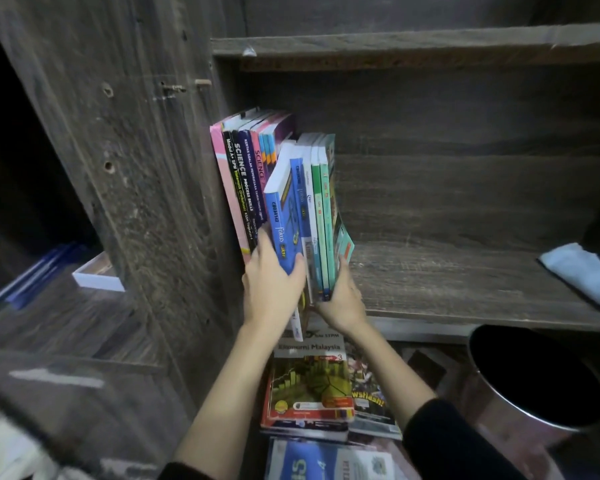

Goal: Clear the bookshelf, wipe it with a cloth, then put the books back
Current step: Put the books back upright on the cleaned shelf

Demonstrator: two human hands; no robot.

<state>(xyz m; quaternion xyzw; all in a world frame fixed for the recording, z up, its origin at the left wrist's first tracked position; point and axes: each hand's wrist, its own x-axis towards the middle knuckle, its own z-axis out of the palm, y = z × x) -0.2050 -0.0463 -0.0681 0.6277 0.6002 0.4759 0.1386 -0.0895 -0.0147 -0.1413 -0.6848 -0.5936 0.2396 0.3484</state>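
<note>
Evidently in the putting-back step, the left hand (271, 289) and right hand (340, 299) clasp a leaning bundle of books (312, 209) at the front edge of the shelf (447, 282), just beside the standing row (243, 168), the cloth (579, 271) well apart; next the bundle needs pushing upright, then the floor pile (309, 386) awaits

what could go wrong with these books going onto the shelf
1. The bundle is only squeezed between left grip and right grip; the tilted blue book or the thin one sagging underneath might slip onto the pile below.
2. Once released, nothing on the shelf props its right side, so it may topple toward the cloth.
</note>
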